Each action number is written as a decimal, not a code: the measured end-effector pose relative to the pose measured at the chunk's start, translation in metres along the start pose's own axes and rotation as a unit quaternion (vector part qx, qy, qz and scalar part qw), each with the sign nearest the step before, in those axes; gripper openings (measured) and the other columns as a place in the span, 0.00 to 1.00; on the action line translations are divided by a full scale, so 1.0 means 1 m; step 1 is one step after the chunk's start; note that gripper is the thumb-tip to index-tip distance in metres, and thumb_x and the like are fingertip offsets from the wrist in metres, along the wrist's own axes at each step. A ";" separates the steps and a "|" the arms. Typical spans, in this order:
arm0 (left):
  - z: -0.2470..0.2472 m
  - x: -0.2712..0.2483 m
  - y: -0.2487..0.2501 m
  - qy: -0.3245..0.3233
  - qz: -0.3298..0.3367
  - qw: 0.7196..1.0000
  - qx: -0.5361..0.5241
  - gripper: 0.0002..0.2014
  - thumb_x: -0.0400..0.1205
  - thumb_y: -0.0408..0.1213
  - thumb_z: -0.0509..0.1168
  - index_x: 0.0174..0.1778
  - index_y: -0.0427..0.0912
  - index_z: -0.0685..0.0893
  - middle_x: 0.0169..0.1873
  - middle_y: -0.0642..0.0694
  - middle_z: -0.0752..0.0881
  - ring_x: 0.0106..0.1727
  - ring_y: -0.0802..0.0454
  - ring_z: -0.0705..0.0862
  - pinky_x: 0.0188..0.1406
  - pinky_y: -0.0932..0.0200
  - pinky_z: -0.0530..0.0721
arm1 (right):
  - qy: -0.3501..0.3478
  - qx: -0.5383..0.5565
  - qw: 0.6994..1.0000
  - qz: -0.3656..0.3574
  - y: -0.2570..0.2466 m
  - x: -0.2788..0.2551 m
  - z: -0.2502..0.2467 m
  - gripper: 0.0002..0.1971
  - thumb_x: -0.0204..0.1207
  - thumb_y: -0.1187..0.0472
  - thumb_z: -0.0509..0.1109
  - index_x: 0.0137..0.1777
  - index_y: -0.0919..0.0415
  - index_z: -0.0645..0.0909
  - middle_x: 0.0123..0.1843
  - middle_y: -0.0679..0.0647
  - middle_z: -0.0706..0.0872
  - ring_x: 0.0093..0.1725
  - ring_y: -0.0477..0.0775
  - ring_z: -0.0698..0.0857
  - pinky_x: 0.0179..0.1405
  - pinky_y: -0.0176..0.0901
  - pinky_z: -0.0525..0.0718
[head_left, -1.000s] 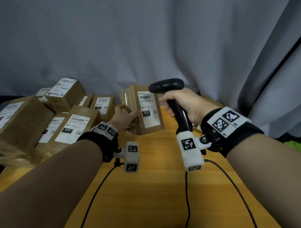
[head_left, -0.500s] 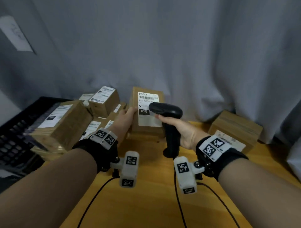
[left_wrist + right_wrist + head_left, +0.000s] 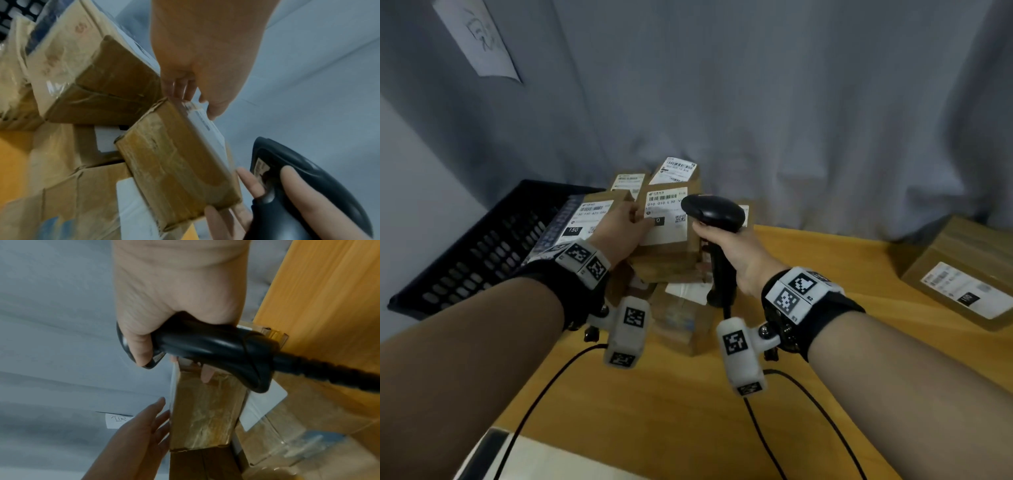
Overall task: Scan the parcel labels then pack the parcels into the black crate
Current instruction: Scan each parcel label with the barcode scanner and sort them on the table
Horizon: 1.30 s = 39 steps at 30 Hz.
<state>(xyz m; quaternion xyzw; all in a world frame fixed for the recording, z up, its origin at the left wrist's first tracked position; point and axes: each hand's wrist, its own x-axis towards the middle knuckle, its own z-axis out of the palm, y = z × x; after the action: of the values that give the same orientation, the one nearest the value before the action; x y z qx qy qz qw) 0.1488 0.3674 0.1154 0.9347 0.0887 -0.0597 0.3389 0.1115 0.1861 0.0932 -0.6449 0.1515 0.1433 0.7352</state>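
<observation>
Parcel [image 3: 666, 219], brown carton with white label facing the viewer, stood upright on top of the parcel pile [image 3: 674, 308] at the far edge of the wooden table [image 3: 654, 411]. Left hand [image 3: 619, 229], fingers straight, lay flat against the parcel's labelled face and left edge, not curled round it. Right hand [image 3: 726, 253] was clenched round the grip of the black barcode scanner [image 3: 714, 214], whose head sat just beside the label. Black crate [image 3: 482, 246] stood left of the pile. A separate carton [image 3: 962, 274] lay well apart at right.
</observation>
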 end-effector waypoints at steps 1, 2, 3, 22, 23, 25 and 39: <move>-0.001 0.002 -0.001 0.004 0.012 1.000 0.002 0.21 0.84 0.46 0.63 0.72 0.43 0.74 0.63 0.44 0.82 0.61 0.45 0.81 0.61 0.51 0.80 | 0.012 0.004 1.000 -0.004 0.002 0.002 0.004 0.18 0.66 0.49 0.81 0.54 0.53 0.86 0.54 0.56 0.88 0.55 0.56 0.84 0.53 0.51 0.80; -0.001 0.005 -0.001 0.005 0.021 1.000 0.011 0.22 0.84 0.46 0.63 0.73 0.43 0.74 0.65 0.44 0.81 0.63 0.45 0.80 0.61 0.52 0.79 | 0.022 0.008 1.000 -0.008 0.003 0.003 0.006 0.18 0.66 0.49 0.81 0.54 0.53 0.86 0.52 0.55 0.89 0.54 0.56 0.85 0.54 0.52 0.81; -0.002 0.008 -0.001 0.007 0.034 0.999 0.019 0.23 0.84 0.46 0.62 0.74 0.43 0.73 0.66 0.44 0.80 0.64 0.45 0.80 0.60 0.53 0.79 | 0.030 0.010 0.999 -0.011 0.003 0.005 0.008 0.16 0.66 0.50 0.82 0.52 0.53 0.87 0.50 0.55 0.89 0.53 0.57 0.86 0.55 0.54 0.83; 0.081 0.008 0.116 -0.052 0.181 0.978 -0.087 0.21 0.85 0.41 0.62 0.73 0.38 0.71 0.67 0.40 0.79 0.68 0.45 0.78 0.71 0.54 0.73 | 0.236 -0.033 0.969 -0.059 -0.027 -0.010 -0.138 0.03 0.76 0.65 0.72 0.44 0.64 0.81 0.35 0.56 0.83 0.31 0.50 0.82 0.33 0.40 0.85; 0.093 0.006 0.126 -0.060 0.186 0.977 -0.089 0.21 0.85 0.40 0.62 0.73 0.38 0.71 0.67 0.40 0.79 0.68 0.44 0.78 0.71 0.52 0.74 | 0.242 -0.037 0.968 -0.061 -0.027 -0.014 -0.151 0.03 0.76 0.65 0.72 0.46 0.64 0.82 0.35 0.56 0.83 0.31 0.50 0.83 0.33 0.39 0.85; 0.117 -0.001 0.150 -0.077 0.189 0.975 -0.088 0.21 0.85 0.39 0.61 0.73 0.36 0.70 0.66 0.38 0.79 0.68 0.43 0.78 0.69 0.54 0.74 | 0.254 -0.046 0.964 -0.066 -0.026 -0.021 -0.184 0.05 0.76 0.65 0.72 0.49 0.65 0.82 0.35 0.55 0.84 0.32 0.50 0.84 0.32 0.38 0.85; 0.369 -0.060 0.282 -0.239 0.100 0.965 -0.035 0.24 0.85 0.45 0.61 0.76 0.40 0.69 0.74 0.41 0.71 0.72 0.43 0.73 0.61 0.55 0.71 | 0.361 -0.197 0.912 -0.018 0.048 -0.080 -0.472 0.04 0.71 0.64 0.76 0.40 0.60 0.82 0.37 0.55 0.84 0.36 0.52 0.82 0.35 0.43 0.79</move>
<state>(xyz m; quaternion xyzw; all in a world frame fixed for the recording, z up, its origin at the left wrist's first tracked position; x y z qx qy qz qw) 0.1291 -0.0905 0.0200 0.8848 -0.0871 -0.2439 0.3872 0.0010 -0.2772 0.0245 -0.7870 0.3633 -0.0855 0.4913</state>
